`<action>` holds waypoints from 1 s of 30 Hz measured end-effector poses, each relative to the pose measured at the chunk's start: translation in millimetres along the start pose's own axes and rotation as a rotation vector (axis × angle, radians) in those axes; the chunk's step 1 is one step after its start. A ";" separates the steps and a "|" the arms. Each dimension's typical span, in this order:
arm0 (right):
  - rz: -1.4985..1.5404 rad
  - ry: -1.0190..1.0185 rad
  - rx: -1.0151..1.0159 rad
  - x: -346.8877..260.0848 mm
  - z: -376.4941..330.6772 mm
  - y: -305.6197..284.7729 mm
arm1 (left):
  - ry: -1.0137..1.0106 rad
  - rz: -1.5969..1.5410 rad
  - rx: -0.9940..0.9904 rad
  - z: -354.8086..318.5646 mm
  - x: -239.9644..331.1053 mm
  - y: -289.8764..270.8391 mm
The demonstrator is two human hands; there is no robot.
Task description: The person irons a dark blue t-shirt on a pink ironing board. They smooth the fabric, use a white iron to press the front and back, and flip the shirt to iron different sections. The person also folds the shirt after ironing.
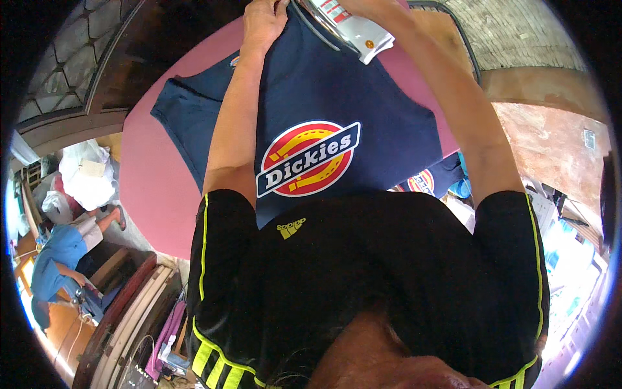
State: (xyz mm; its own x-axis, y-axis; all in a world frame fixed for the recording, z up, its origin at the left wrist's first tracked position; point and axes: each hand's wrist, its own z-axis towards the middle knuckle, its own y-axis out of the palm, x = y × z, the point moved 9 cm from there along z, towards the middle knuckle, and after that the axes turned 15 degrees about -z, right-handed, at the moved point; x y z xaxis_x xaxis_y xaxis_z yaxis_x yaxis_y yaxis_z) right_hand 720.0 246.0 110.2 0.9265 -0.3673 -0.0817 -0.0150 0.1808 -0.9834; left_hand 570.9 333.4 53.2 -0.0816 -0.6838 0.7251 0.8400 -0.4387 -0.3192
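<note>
Head view shows the pink worktop [146, 175] running out below and to the left of my left hand, the biggest thing in front of me. Spread flat over it is a navy T-shirt [382, 113], front up, reaching from both my hands back toward my chest; one sleeve [178, 107] lies out flat on the pink cloth well to the left of my left forearm. On the shirt's chest, between my two forearms and nearer to me than either hand, sits a round red and yellow badge [310, 157] with a dark band of white lettering across it. A second navy garment with the same kind of badge [424, 180] peeks out under my right forearm, at the worktop's near edge. My left hand [262, 23] rests at the shirt's collar end, fingers curled down onto the navy cloth and closed on it at the shoulder. My right hand [363, 6] is mostly cut off by the top edge of the picture, so I cannot tell whether it is closed or apart; it is at the collar too, just beside a folded white piece with red print and a small orange dot [353, 29] that lies on the shirt's neckline directly under that hand. Far off to the left of my left elbow, a person in a blue top [55, 256] is down at floor level.
</note>
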 end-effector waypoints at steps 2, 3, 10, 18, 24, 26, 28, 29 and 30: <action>0.055 -0.037 0.113 -2.8 -21.1 -11.3 | 0.039 0.036 0.021 -2.4 -1.5 -5.8; 0.065 -0.065 0.157 -0.4 -34.2 -17.4 | 0.061 0.045 0.037 -1.1 2.0 -6.3; 0.044 -0.118 0.153 36.3 -36.7 2.1 | -0.041 0.027 -0.008 5.9 10.5 2.6; 0.240 -0.385 0.152 0.6 -116.1 -49.6 | -0.015 -0.033 -0.170 6.9 -31.4 0.9; 0.115 -0.176 -0.024 -20.3 -29.3 -24.5 | 0.329 0.249 -0.324 -11.7 5.6 -69.3; 0.116 -0.219 0.035 -17.7 -27.4 -23.4 | -0.149 0.624 -0.396 -42.9 -40.0 -143.7; 0.002 -0.267 -0.021 -32.2 -44.5 -38.7 | -0.452 0.607 -0.488 -80.4 -62.2 -222.7; 0.308 -0.182 -0.191 -27.0 -54.2 -29.1 | -0.601 0.474 -0.475 -96.1 -70.1 -248.8; 0.225 -0.360 0.009 -20.0 -66.0 -36.2 | -0.731 0.320 -0.476 -102.4 -68.7 -255.7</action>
State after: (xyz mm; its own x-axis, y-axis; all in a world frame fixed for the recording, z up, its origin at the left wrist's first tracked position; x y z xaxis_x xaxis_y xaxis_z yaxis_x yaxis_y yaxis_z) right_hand 677.2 186.5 136.7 0.9727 0.0245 -0.2308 -0.2303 0.2282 -0.9460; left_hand 306.7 432.9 22.5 0.6101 -0.3474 0.7121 0.4421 -0.5966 -0.6698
